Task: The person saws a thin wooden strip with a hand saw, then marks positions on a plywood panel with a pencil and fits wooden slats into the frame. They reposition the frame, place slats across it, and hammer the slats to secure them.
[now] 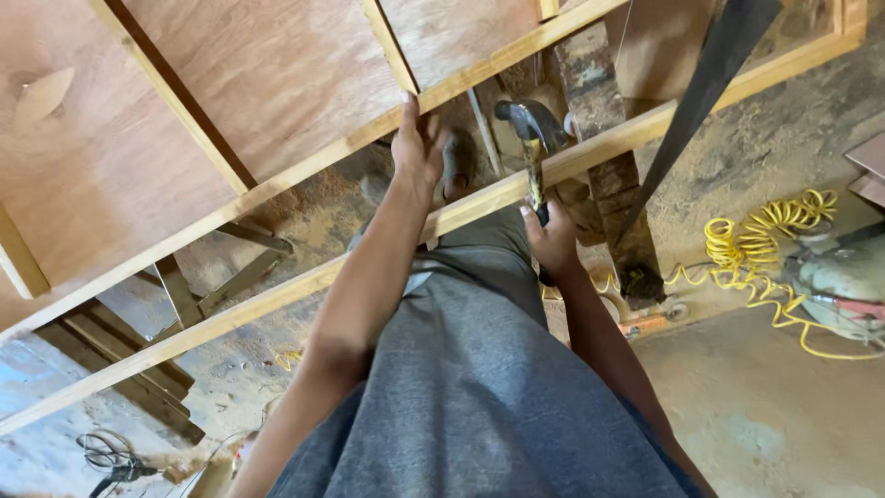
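Single head-worn view, steep downward tilt, facing 12 o'clock along wearer's torso. Close range: wooden frame (277,295) crosses at arm's length, floor (765,406) farther below, toward 4 o'clock. No second view shares scene.
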